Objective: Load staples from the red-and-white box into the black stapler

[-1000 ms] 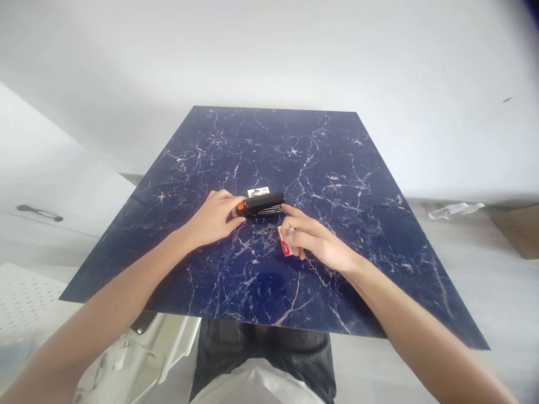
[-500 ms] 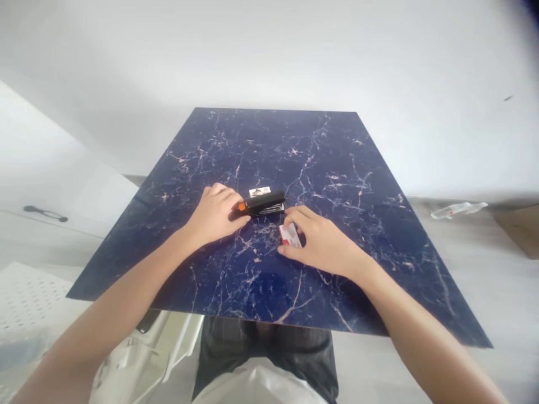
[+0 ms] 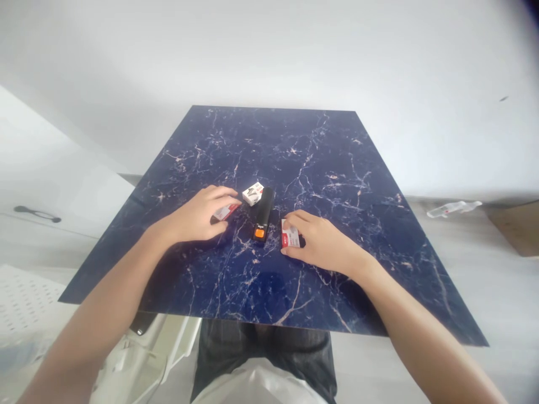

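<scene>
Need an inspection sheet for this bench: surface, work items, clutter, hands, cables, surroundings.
Surface: dark blue marble-patterned tabletop.
Work items: black stapler, orange patch at its near end, lying between the hands; white box at its far end, contact unclear; left red-and-white box; right red-and-white box.
Clutter: clear plastic item, possibly a bottle, and brown box-like object, both off the table to the right.
Hands: left hand at the left box, right hand at the right; firmness of either grip unclear.
Cables: nothing seen.
Surroundings: pale wall; dark handle and white perforated panel at left.
</scene>
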A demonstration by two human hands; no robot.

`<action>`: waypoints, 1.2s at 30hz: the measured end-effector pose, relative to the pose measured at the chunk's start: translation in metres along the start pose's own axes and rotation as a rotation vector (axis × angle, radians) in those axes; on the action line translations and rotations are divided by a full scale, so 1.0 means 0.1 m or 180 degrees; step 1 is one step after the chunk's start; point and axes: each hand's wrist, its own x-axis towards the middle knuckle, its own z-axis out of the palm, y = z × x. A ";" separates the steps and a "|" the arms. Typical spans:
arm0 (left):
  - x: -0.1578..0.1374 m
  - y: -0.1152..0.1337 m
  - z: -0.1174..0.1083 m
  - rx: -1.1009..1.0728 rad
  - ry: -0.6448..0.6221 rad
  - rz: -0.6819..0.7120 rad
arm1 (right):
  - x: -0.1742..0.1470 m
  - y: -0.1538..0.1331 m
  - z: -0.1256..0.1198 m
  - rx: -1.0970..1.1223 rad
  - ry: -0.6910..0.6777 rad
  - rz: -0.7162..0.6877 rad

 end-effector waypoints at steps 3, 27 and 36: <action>-0.07 -0.19 -0.06 -0.0062 -0.0385 -0.0044 | 0.00 -0.02 -0.01 0.0048 -0.0027 -0.0148; 0.04 -0.10 0.04 -0.0457 0.0817 -0.0554 | 0.78 -0.61 0.11 -0.0369 0.1079 -0.0740; -0.08 -0.05 -0.05 -0.0800 -0.0560 -0.0160 | 0.51 -0.27 0.08 0.0023 0.1620 -0.0217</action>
